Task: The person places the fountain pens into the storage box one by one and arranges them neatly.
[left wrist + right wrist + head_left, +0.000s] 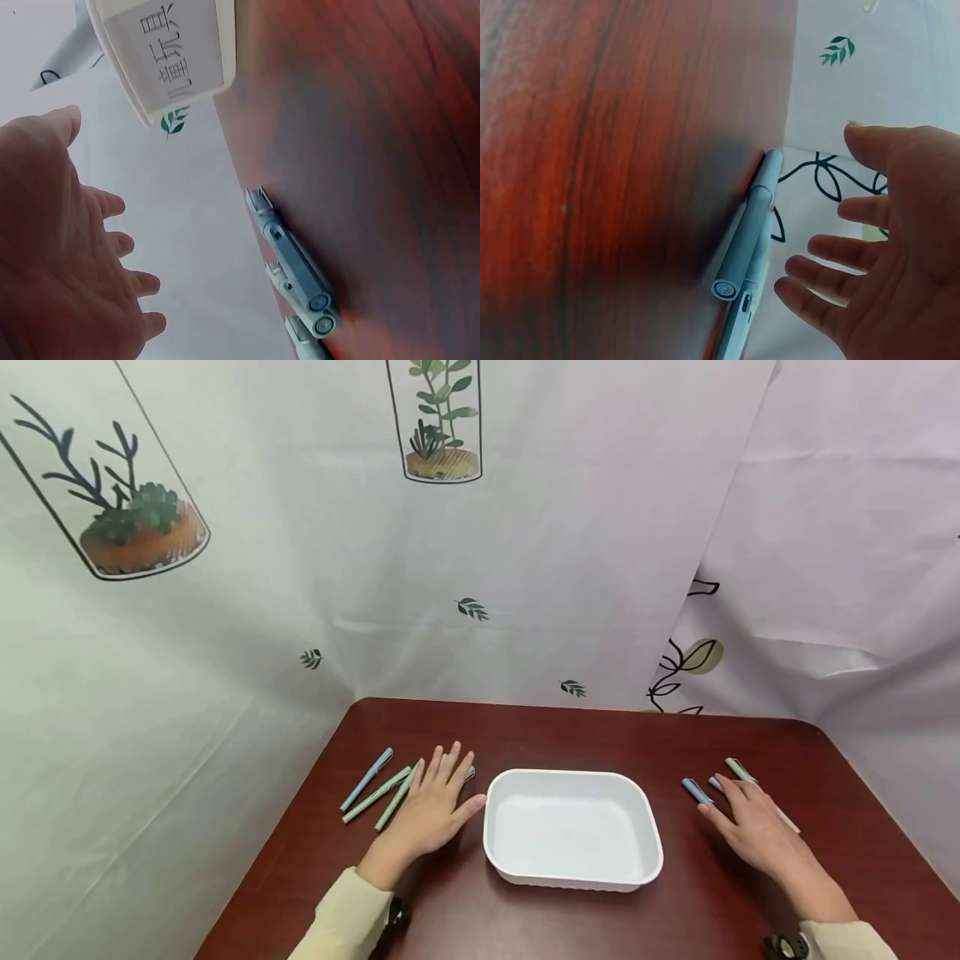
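My left hand (429,814) is spread palm-down over a group of pens left of a white tray (573,839). A blue pen (367,779) and two green pens (377,795) show beside it, and the tip of another blue pen (470,772) peeks past the fingers. In the left wrist view, a gap separates that hand from the pens (292,262). On the right, my right hand (765,835) extends over two blue pens (697,791) and a pale green pen (738,768), partly hiding them. Its fingers look loosely straight, holding nothing, apart from the pens (746,240) in the right wrist view.
The tray stands between the hands on a dark red-brown table (525,735); a label with printed characters (169,52) is on its side. Patterned white cloth (562,568) hangs behind and beside the table. Dark bands (786,946) circle both wrists.
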{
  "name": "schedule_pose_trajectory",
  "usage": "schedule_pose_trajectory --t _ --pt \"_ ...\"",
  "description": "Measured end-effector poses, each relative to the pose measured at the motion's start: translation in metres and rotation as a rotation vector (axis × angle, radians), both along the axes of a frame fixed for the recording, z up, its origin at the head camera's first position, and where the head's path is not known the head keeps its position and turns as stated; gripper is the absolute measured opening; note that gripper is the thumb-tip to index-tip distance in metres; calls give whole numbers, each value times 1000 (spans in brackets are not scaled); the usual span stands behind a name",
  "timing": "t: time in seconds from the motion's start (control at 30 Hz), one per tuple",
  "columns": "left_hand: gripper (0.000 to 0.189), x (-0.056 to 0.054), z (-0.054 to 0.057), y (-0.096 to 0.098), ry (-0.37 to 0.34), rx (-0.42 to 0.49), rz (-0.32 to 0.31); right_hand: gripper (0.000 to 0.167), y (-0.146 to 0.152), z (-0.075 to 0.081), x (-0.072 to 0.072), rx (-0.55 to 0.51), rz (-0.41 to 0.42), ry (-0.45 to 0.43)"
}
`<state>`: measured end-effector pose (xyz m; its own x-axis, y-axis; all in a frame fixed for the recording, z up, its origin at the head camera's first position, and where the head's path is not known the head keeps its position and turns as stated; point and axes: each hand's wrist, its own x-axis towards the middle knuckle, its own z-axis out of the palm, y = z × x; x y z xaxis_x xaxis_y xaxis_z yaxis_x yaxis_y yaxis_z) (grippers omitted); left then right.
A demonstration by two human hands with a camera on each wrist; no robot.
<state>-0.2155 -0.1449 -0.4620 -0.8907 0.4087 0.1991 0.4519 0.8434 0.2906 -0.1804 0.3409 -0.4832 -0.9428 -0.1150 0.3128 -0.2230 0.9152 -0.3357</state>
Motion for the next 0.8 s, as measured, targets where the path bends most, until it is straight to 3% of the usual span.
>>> schedule_pose_trajectory --t 0.23,0.8 --pt "74 2 -5 7 15 -9 -24 59 1 1 -2 7 -10 -126" --pt "77 12 -8 25 -54 -32 -84 55 2 -1 -9 21 -44 -200"
